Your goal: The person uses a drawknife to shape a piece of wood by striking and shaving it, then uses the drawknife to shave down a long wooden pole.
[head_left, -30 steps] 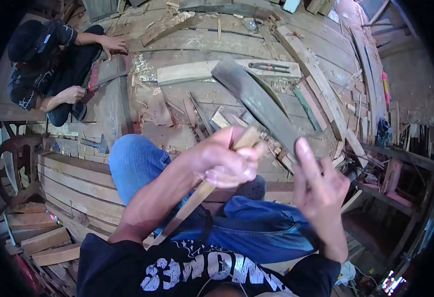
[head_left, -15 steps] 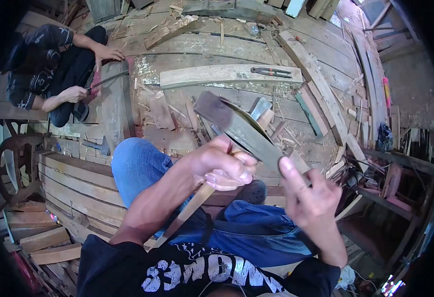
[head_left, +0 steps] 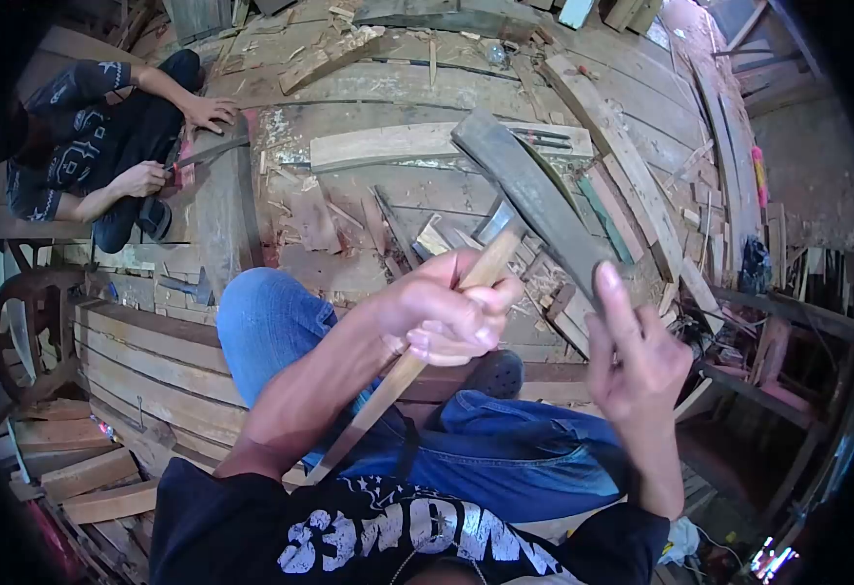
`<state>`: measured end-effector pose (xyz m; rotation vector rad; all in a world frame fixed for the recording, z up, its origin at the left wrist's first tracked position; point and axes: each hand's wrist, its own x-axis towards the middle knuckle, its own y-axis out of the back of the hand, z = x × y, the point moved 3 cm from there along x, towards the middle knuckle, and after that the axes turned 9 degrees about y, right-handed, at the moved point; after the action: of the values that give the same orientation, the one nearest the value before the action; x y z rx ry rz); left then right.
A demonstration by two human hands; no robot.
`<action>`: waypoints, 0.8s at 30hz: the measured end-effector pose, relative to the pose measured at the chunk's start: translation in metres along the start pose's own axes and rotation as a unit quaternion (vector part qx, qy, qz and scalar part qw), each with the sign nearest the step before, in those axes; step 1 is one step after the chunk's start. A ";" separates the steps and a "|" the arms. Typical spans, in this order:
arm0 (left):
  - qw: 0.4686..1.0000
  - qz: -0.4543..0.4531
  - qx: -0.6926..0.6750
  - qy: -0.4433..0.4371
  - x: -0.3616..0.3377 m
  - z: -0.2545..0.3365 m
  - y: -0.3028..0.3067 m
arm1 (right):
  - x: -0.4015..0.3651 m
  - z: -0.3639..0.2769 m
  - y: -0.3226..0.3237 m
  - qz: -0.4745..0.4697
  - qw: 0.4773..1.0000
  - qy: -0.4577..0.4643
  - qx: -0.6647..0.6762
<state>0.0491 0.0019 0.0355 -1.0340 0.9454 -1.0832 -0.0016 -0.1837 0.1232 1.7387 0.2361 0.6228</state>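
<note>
My left hand [head_left: 451,307] is closed round the wooden handle [head_left: 388,390] of a long-headed tool that looks like an adze. Its grey metal head [head_left: 529,185] slants from upper left to lower right above the floor, at the top of the handle. My right hand [head_left: 641,361] has its index finger stretched out, the fingertip at the head's lower right end. The other fingers of that hand are partly bent and apart, gripping nothing. Beneath the tool, wood offcuts [head_left: 437,239] lie on the floor, partly hidden.
A co-worker [head_left: 86,146] crouches at the left, one hand on a thick plank [head_left: 227,210], the other holding a long blade [head_left: 208,151]. Pliers [head_left: 544,136] rest on a pale board [head_left: 378,146] ahead. Long beams [head_left: 622,156] lie right; a slatted bench [head_left: 154,361] stands left.
The adze has turned and its head has moved up and right, showing more handle above my left hand. My right hand has shifted slightly right, fingertip still at the head's end.
</note>
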 end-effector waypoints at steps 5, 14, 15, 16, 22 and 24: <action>1.000 0.012 0.002 -0.008 0.002 -0.001 0.001 | -0.003 0.006 -0.009 0.039 0.999 -0.017 -0.004; 0.995 0.087 0.050 -0.016 -0.001 0.002 -0.004 | -0.003 -0.003 -0.001 -0.013 0.999 0.019 0.033; 0.988 0.137 0.074 -0.023 -0.004 0.000 -0.004 | -0.004 -0.005 0.000 -0.039 0.998 0.036 0.031; 0.993 0.109 0.045 -0.009 -0.002 0.000 -0.002 | -0.005 -0.006 -0.001 -0.065 0.996 0.052 0.028; 0.995 0.091 0.023 -0.017 -0.001 -0.001 -0.004 | -0.009 -0.004 -0.013 0.034 0.998 0.039 0.042; 0.998 0.055 0.001 -0.003 0.001 -0.002 -0.005 | -0.008 0.011 -0.009 0.031 0.999 0.014 0.013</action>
<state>0.0465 0.0000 0.0401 -0.9718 0.9845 -0.9883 -0.0009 -0.1946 0.1104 1.7694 0.2120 0.6923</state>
